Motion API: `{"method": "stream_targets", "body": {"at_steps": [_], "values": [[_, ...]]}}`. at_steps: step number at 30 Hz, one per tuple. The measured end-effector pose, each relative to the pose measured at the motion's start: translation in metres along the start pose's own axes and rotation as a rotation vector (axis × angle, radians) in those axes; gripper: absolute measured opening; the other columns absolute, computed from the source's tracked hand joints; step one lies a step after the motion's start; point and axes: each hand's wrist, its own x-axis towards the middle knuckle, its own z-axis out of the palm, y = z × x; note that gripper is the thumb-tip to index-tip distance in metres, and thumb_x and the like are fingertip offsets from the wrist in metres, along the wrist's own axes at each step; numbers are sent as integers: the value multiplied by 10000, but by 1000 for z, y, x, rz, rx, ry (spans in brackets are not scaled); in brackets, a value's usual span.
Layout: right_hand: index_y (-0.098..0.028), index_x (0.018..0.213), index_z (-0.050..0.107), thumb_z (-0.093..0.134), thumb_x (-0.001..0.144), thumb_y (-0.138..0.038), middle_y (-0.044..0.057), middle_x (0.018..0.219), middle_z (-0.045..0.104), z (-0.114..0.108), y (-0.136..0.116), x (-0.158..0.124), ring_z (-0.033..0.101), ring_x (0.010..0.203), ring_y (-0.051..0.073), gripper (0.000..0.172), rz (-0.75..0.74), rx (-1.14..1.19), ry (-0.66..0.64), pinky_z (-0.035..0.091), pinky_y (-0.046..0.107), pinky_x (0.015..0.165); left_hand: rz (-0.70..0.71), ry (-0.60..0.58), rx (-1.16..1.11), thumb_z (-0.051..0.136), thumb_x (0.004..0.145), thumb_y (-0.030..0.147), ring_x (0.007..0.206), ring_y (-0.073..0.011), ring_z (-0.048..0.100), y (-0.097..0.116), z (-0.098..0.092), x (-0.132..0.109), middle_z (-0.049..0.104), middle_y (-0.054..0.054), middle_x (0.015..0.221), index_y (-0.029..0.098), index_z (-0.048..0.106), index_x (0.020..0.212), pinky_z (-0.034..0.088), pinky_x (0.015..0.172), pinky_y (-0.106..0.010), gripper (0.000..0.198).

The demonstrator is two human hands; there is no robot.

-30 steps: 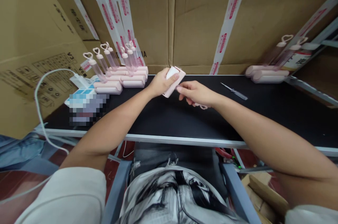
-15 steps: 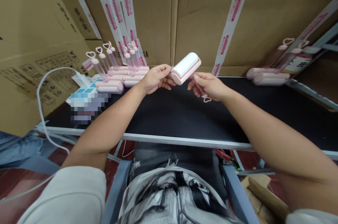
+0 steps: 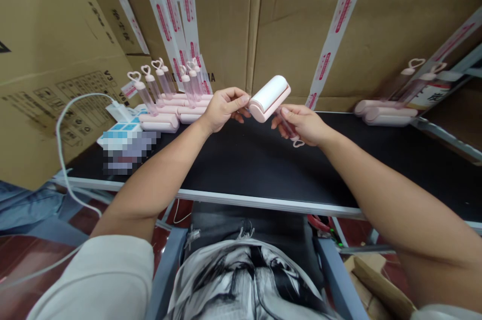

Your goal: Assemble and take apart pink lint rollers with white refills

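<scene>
A lint roller (image 3: 270, 98) with a white roll in a pale pink holder is held above the black tabletop. Its clear pinkish handle points down to the right and ends in a heart-shaped loop. My right hand (image 3: 304, 124) is closed around that handle. At the roll's left end my left hand (image 3: 224, 109) pinches the edge between thumb and fingers, its lower fingers partly hidden behind the holder. To the left, several similar lint rollers (image 3: 160, 122) stand with their handles up; two more (image 3: 389, 116) stand at the right.
Cardboard boxes (image 3: 293, 28) with printed tape wall off the back and left of the black table (image 3: 241, 169). A white power strip (image 3: 120, 131) with a plugged-in cable lies at the left, beside a blurred item. A labelled bottle (image 3: 433, 93) stands behind the right-hand rollers.
The whole view has shifted slightly, so most things sit a little further right. Both hands keep their hold on the lint roller, which has barely changed its tilt.
</scene>
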Motion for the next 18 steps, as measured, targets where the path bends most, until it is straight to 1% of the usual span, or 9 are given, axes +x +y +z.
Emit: {"method": "stream_targets", "body": {"at_steps": [5, 9, 14, 18], "values": [[-190, 999, 713, 870, 728, -832, 41, 810, 767, 0, 1, 1, 573, 492, 117, 714, -8, -31, 21, 416, 246, 424, 21, 1, 28, 1019, 626, 623, 637, -144, 749, 2, 0, 0, 781, -27, 807, 147, 675, 926, 572, 500, -216, 660], [-189, 1006, 741, 857, 728, -852, 43, 818, 766, 0, 3, 2, 575, 499, 111, 728, -36, -66, 57, 419, 241, 426, 13, 18, 59, 1028, 617, 602, 662, -149, 767, 0, -1, 1, 797, -34, 831, 146, 688, 960, 578, 520, -206, 665], [-195, 986, 751, 845, 718, -873, 41, 833, 764, 1, 5, 3, 572, 510, 102, 735, -54, -97, 104, 419, 232, 429, 19, 27, 51, 1036, 582, 629, 669, -169, 785, -1, -1, 1, 809, -34, 861, 150, 702, 983, 606, 506, -231, 708], [-194, 1002, 751, 839, 712, -886, 44, 831, 762, 2, 6, 4, 568, 512, 101, 755, -65, -112, 123, 415, 229, 428, 7, 47, 48, 1042, 564, 638, 667, -169, 788, -3, 0, 2, 823, -42, 874, 152, 717, 1003, 618, 532, -237, 731]]}}
